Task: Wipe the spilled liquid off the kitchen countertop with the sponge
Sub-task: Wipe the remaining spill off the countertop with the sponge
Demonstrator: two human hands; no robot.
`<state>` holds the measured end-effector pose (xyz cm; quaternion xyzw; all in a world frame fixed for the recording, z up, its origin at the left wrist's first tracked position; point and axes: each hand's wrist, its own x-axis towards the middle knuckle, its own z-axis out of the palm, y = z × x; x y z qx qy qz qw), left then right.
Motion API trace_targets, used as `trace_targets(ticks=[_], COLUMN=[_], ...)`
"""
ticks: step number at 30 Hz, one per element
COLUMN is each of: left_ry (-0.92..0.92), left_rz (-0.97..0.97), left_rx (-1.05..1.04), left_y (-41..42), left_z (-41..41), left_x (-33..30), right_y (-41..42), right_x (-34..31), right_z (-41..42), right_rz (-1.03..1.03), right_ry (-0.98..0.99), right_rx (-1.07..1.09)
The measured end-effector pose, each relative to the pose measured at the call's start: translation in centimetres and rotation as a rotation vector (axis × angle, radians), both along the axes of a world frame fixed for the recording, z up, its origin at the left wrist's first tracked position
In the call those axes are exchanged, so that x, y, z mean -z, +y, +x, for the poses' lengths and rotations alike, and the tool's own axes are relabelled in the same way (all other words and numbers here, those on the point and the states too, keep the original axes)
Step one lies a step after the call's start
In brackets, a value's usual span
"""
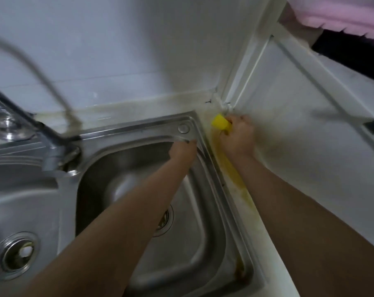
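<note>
My right hand [238, 136] grips a yellow sponge [220, 121] and holds it down on the narrow white countertop strip [267, 221], in the far corner by the wall. A yellow streak of spilled liquid [235, 176] runs along that strip from the sponge back toward me, beside the sink's right rim. My left hand [182, 152] reaches across the right basin and rests its fingertips on the far rim of the steel sink [138, 129]. Its fingers are mostly hidden behind the back of the hand.
The steel double sink has a right basin with a drain [163, 219] and a left basin with a drain [17, 255]. A faucet [53, 155] with a curved hose stands between them. White tiled walls close the corner; a window frame [254, 61] is at right.
</note>
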<state>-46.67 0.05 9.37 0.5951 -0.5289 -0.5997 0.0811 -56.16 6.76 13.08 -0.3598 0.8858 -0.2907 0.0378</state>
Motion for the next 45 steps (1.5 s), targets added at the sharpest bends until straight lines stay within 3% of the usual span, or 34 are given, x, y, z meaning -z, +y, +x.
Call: trace_targets(ticks=[7,11,16,20,26,32,37,42,45], left_ry=[-0.038,-0.024,0.023,0.002,0.007,0.016,0.012,0.025,0.054], left_rz=[0.047,0.111,0.148,0.159,0.147,0.175,0.148,0.119,0.113], left_rx=[-0.228,-0.275,-0.281,-0.293,-0.308,-0.282,-0.304,-0.302,-0.331], left_y=[-1.4,-1.4,-1.4,-1.8,-1.6,-1.9,-1.5,-1.3,-0.9], left_z=[-2.3,-2.6,-2.3,-2.3,-2.5,-2.6,-2.7,-2.6,-2.4], left_x=[3.3,3.3,3.3,3.5,3.2,2.5,2.4,2.5,2.4], right_y=[-2.4,-0.4,-1.5,-5.0,0.0,-3.8,0.3,-2.9,-0.6], right_x=[4.2,4.5,4.5,4.5,5.3,4.3,5.3,3.3,4.6], right_z=[-1.8,-1.4,-1.1,-3.0,-0.7,-2.8,0.2,-3.3,-2.8], right_rz=[0.163,0.169,-0.023,0.079,0.007,0.029,0.007,0.134,0.163], right_ry=[0.020,-0.017,0.044,-0.020,-0.045,-0.094,0.010,-0.018,0.040], right_rx=[-0.278,-0.270,-0.164,-0.358,-0.243,-0.320,-0.139,-0.321,-0.329])
